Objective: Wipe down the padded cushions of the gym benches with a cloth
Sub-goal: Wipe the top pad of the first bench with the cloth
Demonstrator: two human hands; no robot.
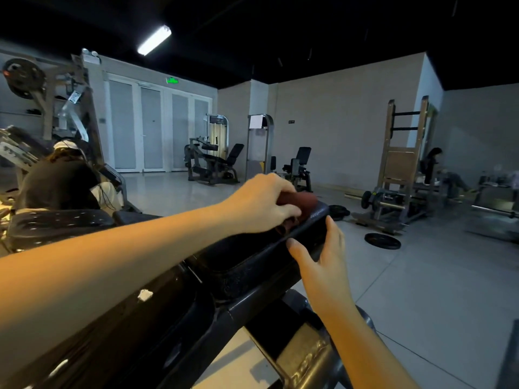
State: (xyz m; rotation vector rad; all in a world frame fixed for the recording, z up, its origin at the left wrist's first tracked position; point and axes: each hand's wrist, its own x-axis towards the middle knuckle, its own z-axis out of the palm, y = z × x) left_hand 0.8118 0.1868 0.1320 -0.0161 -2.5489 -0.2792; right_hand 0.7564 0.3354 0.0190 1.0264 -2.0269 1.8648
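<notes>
Reaching across the black cushion (pixel 247 262) of this bench, we've got our left hand (pixel 261 203) way out at the far end. Its fingers (pixel 280 189) are curled tight round a bunched-up reddish-brown cloth (pixel 304 202). The cloth sits on top of the pad right by the end edge, touching it, with a bit hanging out under the palm. Our right hand (pixel 320 256) is on the near side of the same cushion, just below the cloth. Its thumb rests along the top seam and its fingers (pixel 332 228) lie pretty much straight against the side wall, so it's more of a flat brace than a real grab. The cushion tilts up and away from us and sits on a dark metal frame (pixel 252 303) that runs down toward the bottom of the shot. Off to the left there's another pad (pixel 56 220) with little perforations, and behind it a person in a black top (pixel 56 183), seen from the back. Out on the grey floor (pixel 421 290) past our hands a weight plate (pixel 382 240) lies flat. A couple of seated machines (pixel 213 161) stand by the far wall, and one strip light (pixel 154 40) is on overhead, so it's all kinda dim.
</notes>
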